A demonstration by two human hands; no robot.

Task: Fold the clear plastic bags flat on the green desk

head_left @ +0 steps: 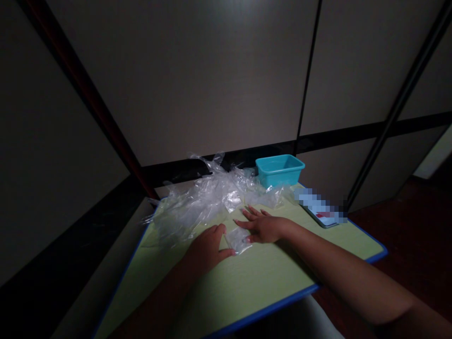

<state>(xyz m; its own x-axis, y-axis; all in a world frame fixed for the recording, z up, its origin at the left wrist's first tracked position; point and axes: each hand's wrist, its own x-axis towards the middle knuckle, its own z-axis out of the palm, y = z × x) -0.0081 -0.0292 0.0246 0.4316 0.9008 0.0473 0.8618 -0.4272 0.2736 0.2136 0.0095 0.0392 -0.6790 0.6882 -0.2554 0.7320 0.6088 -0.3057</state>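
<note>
A small folded piece of clear plastic [238, 240] lies flat on the yellow-green table [247, 287] between my hands. My left hand [208, 245] rests at its left edge, thumb stretched toward its lower side and fingers bent, holding nothing. My right hand [259, 225] lies palm down with its fingers spread, the thumb touching the plastic's right side. Behind my hands spreads a heap of crumpled clear plastic bags [208, 197]. Another small folded plastic piece [232, 201] sits at the front of this heap, just beyond my fingertips.
A turquoise basket [280, 176] stands at the table's back edge, right of the heap. A phone [319, 209], partly blurred out, lies on the right side. Pale panels [219, 84] rise behind the table, which has a blue rim [275, 307].
</note>
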